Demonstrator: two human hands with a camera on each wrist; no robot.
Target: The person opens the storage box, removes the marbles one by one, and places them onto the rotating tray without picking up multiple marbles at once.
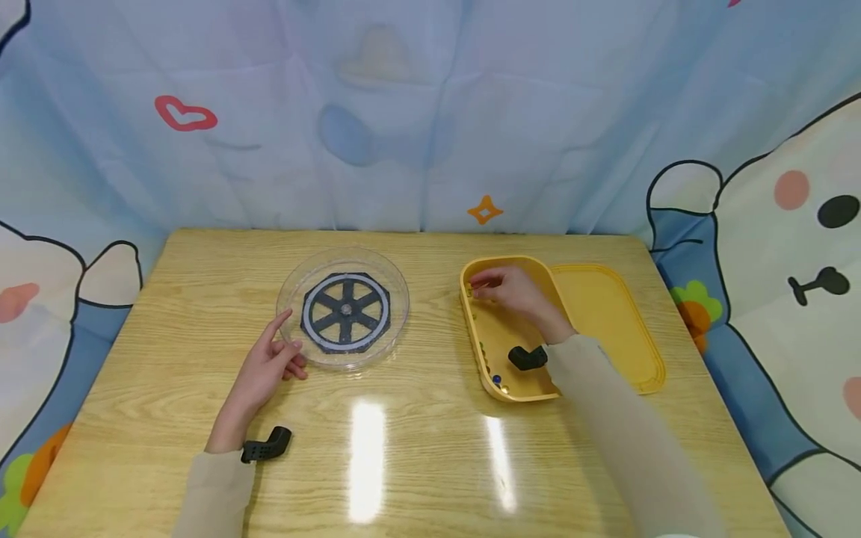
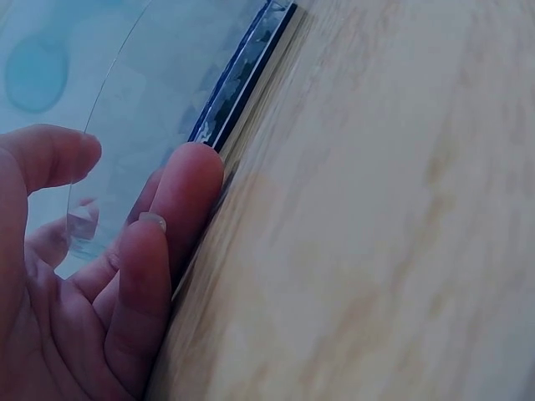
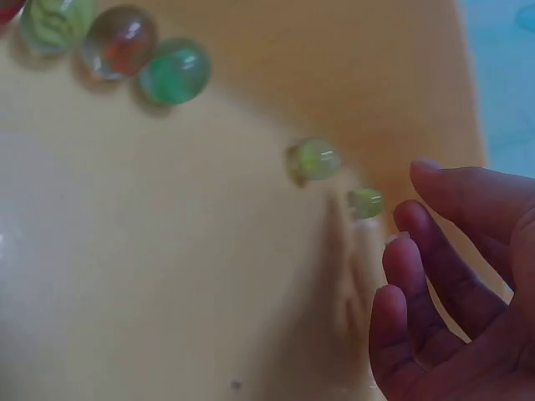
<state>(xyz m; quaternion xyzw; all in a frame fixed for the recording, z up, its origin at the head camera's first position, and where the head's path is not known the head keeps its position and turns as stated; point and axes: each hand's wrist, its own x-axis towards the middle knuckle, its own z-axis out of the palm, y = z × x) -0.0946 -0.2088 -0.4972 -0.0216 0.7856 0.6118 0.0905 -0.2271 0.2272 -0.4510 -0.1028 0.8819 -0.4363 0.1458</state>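
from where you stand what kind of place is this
Probably a staged tabletop recording corner, not a lived-in room: a wooden table ringed by a cartoon-printed cloth backdrop, with only a yellow box of marbles and a clear dish laid out.

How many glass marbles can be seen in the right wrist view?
5 marbles: three in a row at top left, two smaller-looking near the fingertips. A red edge at the corner may be another.

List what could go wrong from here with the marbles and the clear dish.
1. The marbles lie loose in the yellow box; the right hand reaching among them could knock them rolling and miss its pick.
2. The left hand only touches the rim of the clear dish with straight fingers, so the dish could slide on the smooth table if bumped.
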